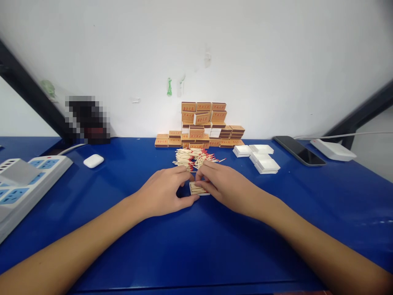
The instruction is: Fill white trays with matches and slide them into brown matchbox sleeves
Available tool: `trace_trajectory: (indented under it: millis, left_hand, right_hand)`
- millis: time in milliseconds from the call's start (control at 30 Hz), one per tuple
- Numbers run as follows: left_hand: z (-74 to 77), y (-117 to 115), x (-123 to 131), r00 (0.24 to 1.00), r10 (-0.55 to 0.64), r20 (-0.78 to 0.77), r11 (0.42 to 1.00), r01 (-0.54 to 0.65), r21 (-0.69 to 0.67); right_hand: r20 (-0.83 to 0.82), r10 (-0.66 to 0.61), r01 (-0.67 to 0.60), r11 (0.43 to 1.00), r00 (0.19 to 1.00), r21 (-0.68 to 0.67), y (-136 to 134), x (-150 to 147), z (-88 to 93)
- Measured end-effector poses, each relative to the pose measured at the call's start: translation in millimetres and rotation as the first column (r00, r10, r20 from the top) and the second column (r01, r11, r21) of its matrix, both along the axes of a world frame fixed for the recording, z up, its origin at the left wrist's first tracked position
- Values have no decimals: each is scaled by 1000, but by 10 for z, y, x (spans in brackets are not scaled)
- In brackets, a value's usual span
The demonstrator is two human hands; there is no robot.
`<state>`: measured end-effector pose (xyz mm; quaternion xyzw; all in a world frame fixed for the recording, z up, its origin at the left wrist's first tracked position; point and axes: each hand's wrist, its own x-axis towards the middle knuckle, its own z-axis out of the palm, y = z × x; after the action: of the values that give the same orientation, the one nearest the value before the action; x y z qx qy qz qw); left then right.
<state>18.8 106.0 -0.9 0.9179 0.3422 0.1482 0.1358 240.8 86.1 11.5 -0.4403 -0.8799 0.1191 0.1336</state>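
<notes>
A small white matchbox tray (194,192) lies on the blue table, filled with matches (199,190). My left hand (167,190) curves round the tray's left end, its thumb at the near side and its fingers at the far side. Over the tray's right part, my right hand (225,186) has its fingers bent and pinched together on the matches. The right fingers hide part of the tray, and how many matches they grip is not visible. Just beyond both hands lies a loose heap of red-tipped matches (185,155).
Closed matchboxes (202,119) are stacked against the wall. White empty trays (265,164) sit right of the heap. Farther right are a phone (297,149) and a white cabled device (333,150). A power strip (53,164) and white earphone case (93,160) lie left.
</notes>
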Motion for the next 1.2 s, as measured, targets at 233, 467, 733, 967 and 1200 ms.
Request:
trace_trajectory:
  millis: [233,467,733,967,1200]
  left_hand:
    - [6,8,-23,1000,16,-5,1000,-16,9]
    - [22,4,-10,999,29,-35,1000,-29,7]
    - [19,-10,-9,999,26,-29,1000,-26,12]
    - [9,-20,-6,999,6,-34,999,-5,39]
    - [11,-18,-6,1000,-3,-28,999,4,50]
  right_hand:
    - [-46,-92,94,995,995,36,148,345,92]
    - [89,-100,117,969,991,-216,218,497,56]
    - [-17,-81,77,985,997,-157,89,338,151]
    - [230,-5,-18,995,973,98,-15,-8,-2]
    - [208,10,-38,991,978,131,25,15,-35]
